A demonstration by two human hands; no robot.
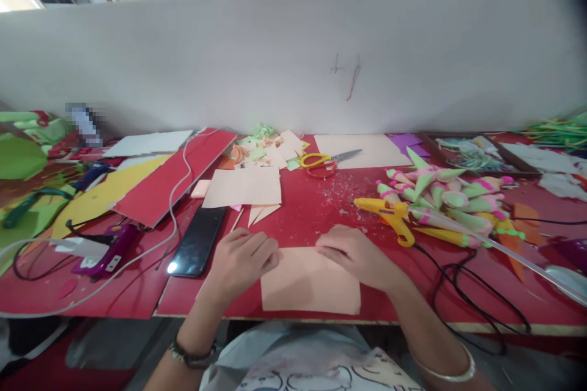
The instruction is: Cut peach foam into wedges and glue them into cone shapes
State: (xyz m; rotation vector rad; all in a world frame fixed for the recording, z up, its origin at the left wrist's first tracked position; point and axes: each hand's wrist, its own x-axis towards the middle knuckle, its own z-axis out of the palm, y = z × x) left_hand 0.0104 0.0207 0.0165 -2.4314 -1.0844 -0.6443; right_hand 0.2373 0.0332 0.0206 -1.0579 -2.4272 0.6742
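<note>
A peach sheet of foam paper [309, 284] lies flat on the red table [302, 220] right in front of me. My left hand [241, 259] rests on its upper left corner, fingers curled and pressed onto the sheet. My right hand [355, 253] is on the upper right corner, fingers bent and pinching the sheet's top edge. Both hands' fingertips point toward each other, a short gap apart.
A black phone [198, 241] lies left of my left hand. A yellow glue gun [389, 215] with its black cord, a pile of green and pink paper cones [440, 198], yellow-handled scissors [323, 162], more peach sheets [243, 186], a red sheet [177, 174] and a purple glue gun [107, 250] surround the work spot. A grey partition [293, 55] stands behind.
</note>
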